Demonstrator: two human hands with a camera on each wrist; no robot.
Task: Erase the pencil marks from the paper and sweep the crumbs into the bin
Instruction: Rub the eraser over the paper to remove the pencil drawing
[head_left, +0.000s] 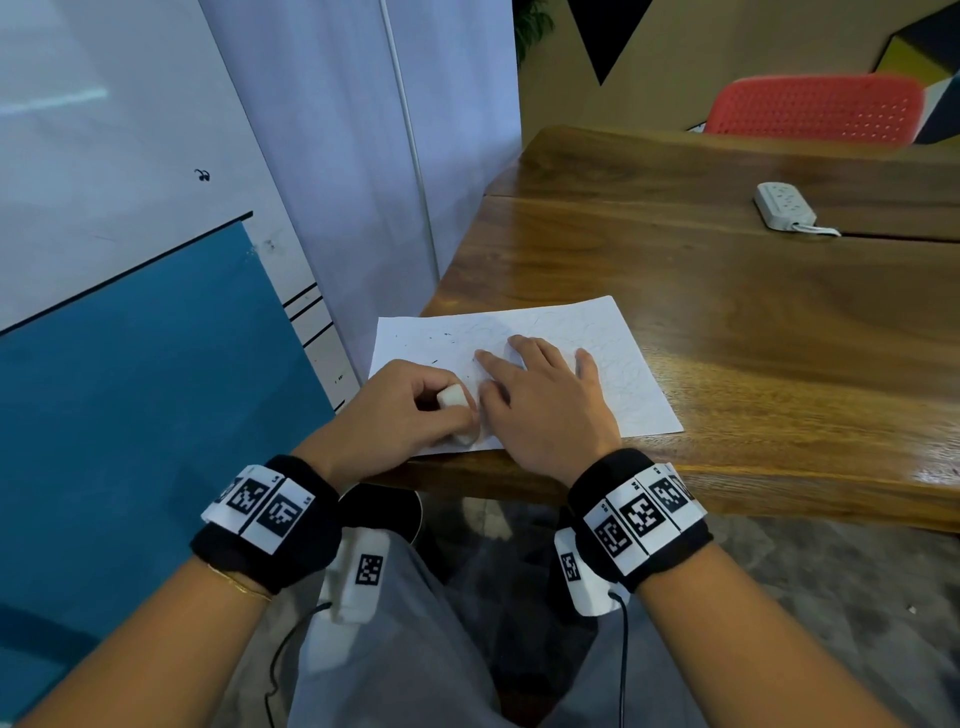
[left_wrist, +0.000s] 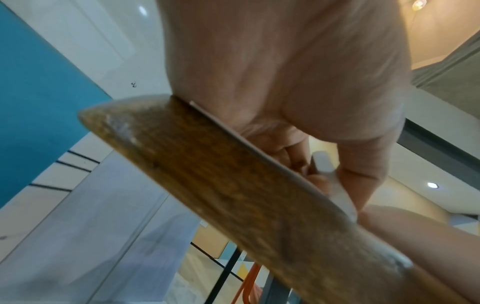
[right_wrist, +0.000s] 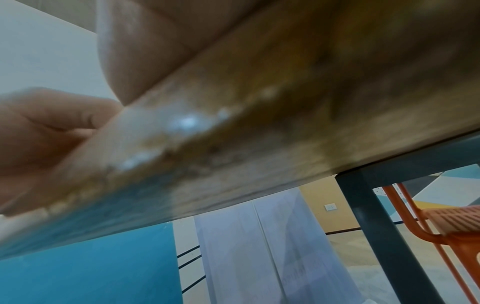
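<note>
The left hand (head_left: 400, 410) has its fingers (head_left: 441, 387) curled around a small white eraser (head_left: 452, 397), thumb pinning it from the near side, and the bottom end of the eraser pokes out below the thumb right down on the paper (head_left: 613, 374). The left wrist view shows the same thing from underneath: the white block (left_wrist: 322, 162) tucked between thumb and curled fingers, sitting just above the sheet's edge.

The right hand (head_left: 545, 410) is flat on the paper, fingers straight and a bit spread, holding nothing, palm down and pressing the sheet onto the surface (head_left: 727, 312). Its thumb side sits right against the left hand, touching or very nearly, hard to say from above.

The paper lies at the near left corner of the surface, its left corner sticking out a little past the surface's left edge. Faint pencil scribbles cover the right half, and small dark crumbs (head_left: 436, 360) are scattered over the left part, beyond the left hand.

Further out, a white power strip (head_left: 784, 203) sits toward the far right of the surface, well apart from the paper, with a red chair (head_left: 815, 109) behind the far edge. Both wrists wear black bands with printed square markers (head_left: 641, 514).
</note>
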